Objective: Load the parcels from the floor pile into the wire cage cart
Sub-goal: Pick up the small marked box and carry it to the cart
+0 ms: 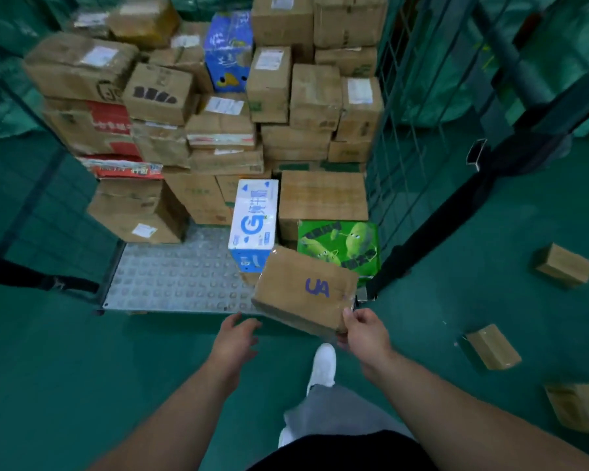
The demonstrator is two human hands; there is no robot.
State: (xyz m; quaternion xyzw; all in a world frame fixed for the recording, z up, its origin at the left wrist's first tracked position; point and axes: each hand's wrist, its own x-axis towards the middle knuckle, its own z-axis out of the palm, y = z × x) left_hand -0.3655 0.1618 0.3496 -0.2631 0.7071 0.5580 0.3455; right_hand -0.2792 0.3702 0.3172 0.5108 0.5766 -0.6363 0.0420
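Left hand point(237, 338) hovers wide open, fingers spread, just short of the green wire cage cart's grey studded floor point(170, 277), ready to steady the load (my guess). Over that floor's front right corner hangs the brown cardboard parcel marked "UA" point(306, 290), lettering up, long axis lying across the cart mouth. Right hand point(363, 331) pinches its near right corner.

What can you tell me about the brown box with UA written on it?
The UA box is a brown cardboard parcel under shiny clear tape, with "UA" in purple marker on top. It is held tilted over the front edge of the cart's metal floor. The right hand pinches its near right corner; the left hand is open by its left corner, seemingly not touching. A green printed box and a blue-and-white carton stand just behind.
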